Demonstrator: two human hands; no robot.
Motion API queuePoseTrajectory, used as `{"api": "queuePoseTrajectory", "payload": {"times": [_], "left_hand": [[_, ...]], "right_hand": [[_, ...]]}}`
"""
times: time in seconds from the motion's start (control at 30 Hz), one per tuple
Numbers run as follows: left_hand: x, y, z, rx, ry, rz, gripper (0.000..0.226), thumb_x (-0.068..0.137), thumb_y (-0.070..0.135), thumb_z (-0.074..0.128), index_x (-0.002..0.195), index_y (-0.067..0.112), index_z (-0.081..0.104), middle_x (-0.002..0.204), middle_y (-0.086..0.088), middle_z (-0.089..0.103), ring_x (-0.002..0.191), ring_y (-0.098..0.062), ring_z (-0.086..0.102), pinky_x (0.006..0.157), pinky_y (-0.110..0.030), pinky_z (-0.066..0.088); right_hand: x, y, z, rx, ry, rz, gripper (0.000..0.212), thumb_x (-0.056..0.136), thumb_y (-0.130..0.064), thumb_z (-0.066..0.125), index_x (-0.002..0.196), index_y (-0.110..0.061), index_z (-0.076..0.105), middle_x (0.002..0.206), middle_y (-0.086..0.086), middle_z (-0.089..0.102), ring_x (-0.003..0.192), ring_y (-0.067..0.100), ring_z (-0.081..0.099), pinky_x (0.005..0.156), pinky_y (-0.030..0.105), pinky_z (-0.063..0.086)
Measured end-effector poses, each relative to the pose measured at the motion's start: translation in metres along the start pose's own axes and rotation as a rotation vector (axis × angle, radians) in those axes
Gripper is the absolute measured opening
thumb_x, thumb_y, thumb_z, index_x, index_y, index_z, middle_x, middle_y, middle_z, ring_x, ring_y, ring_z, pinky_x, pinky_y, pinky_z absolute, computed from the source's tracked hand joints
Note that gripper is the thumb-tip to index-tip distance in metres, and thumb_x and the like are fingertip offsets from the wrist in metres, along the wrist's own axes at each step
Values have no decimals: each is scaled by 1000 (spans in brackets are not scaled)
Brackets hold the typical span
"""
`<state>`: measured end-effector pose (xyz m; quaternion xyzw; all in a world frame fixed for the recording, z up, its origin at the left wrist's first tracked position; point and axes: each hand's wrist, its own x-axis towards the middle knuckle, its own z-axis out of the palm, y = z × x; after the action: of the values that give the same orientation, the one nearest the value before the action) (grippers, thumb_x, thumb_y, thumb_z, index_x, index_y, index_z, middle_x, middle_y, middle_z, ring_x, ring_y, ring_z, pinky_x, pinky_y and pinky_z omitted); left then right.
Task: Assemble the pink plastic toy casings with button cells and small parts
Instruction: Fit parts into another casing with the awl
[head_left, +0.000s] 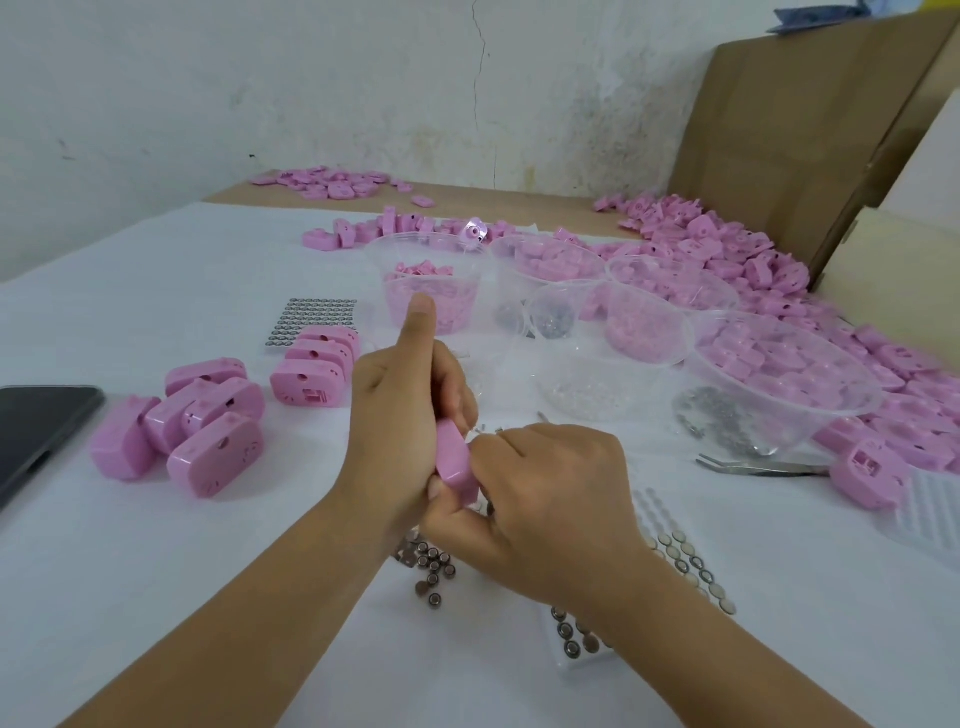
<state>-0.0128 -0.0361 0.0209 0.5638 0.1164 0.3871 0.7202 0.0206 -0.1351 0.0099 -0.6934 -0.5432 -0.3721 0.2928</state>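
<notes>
— How far along?
— Frame centre: my left hand (410, 415) wraps one casing (457, 462), forefinger raised; my right hand (545, 499) pinches its near end. Closed casings (208, 421) mid-left look done; the pile (727, 260) upper right remains.

This is a small hand-assembly workshop, quite simple. A long table under a white cloth (156, 270) stands against a bare white wall with a crack and stains (311, 78). Pink plastic casing halves (727, 249) lie there in big heaps. Clear plastic tubs (582, 364) hold sorted small parts, and silver button cells in a sheet (311, 317) lie beside them. Large brown cardboard cartons (779, 130) stand at the right.
</notes>
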Motion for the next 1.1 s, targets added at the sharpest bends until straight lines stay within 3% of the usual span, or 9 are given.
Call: {"api": "queuePoseTrajectory", "payload": {"times": [0.13, 0.3, 0.43, 0.53, 0.6, 0.67, 0.73, 0.87, 1.1], "left_hand": [[6, 0, -3, -92, -42, -67, 63, 88, 55, 32, 49, 18, 64, 45, -2, 48, 43, -11, 44, 46, -18, 39], [12, -3, -5, -222, -151, -106, 55, 96, 43, 31, 64, 15, 66, 77, 0, 68, 68, -12, 59, 65, -24, 48], [11, -2, -3, -295, -90, -126, 62, 96, 43, 34, 45, 19, 60, 55, 1, 58, 60, -13, 59, 67, -24, 49], [12, 0, -4, -359, -41, -136, 63, 97, 41, 35, 41, 18, 50, 44, 2, 44, 47, -12, 45, 53, -21, 41], [13, -1, -6, -374, 14, -174, 64, 98, 40, 36, 39, 17, 44, 41, 2, 38, 41, -11, 36, 44, -20, 35], [14, -2, -8, -358, 51, -191, 65, 99, 38, 36, 38, 16, 41, 39, 2, 35, 37, -10, 34, 40, -18, 32], [14, -2, -9, -297, 53, -180, 68, 99, 38, 35, 35, 17, 41, 38, 2, 37, 37, -10, 35, 40, -18, 32], [13, 0, -8, -100, 41, -143, 71, 100, 40, 34, 32, 19, 41, 36, 2, 39, 39, -13, 36, 47, -27, 33], [8, -1, -2, 125, 32, -128, 71, 98, 39, 37, 31, 17, 35, 38, -3, 30, 44, -16, 30, 42, -22, 30]], "right_hand": [[3, 3, 2, 162, -241, 366, 36, 72, -43, 44, 51, -20, 25, 41, -6, 21, 42, 11, 21, 44, 22, 15], [13, 24, 0, 1058, -373, 1146, 46, 81, -38, 47, 42, -22, 30, 40, -7, 22, 36, 10, 16, 37, 20, 18], [12, 26, -1, 1512, -646, 1359, 46, 86, -41, 37, 45, -21, 39, 39, -7, 23, 30, 7, 15, 31, 15, 14], [15, 22, -4, 1473, -788, 1313, 51, 91, -41, 31, 44, -21, 39, 37, -8, 23, 29, 6, 15, 32, 14, 12], [13, 18, -4, 1207, -806, 1142, 59, 96, -42, 29, 41, -21, 38, 34, -8, 27, 29, 7, 20, 34, 16, 20], [10, 13, -5, 801, -685, 810, 62, 99, -41, 30, 41, -21, 40, 35, -8, 36, 33, 6, 30, 45, 21, 31], [8, 11, -7, 540, -519, 532, 57, 97, -46, 32, 47, -25, 48, 39, -11, 41, 40, 8, 37, 50, 19, 28], [6, 12, -11, 237, -412, 290, 48, 79, -64, 31, 60, -20, 32, 47, -8, 30, 45, 12, 32, 46, 25, 24], [4, 4, -5, -118, -179, 11, 36, 79, -35, 43, 49, -16, 38, 36, -2, 33, 35, 17, 23, 41, 20, 18]]}}
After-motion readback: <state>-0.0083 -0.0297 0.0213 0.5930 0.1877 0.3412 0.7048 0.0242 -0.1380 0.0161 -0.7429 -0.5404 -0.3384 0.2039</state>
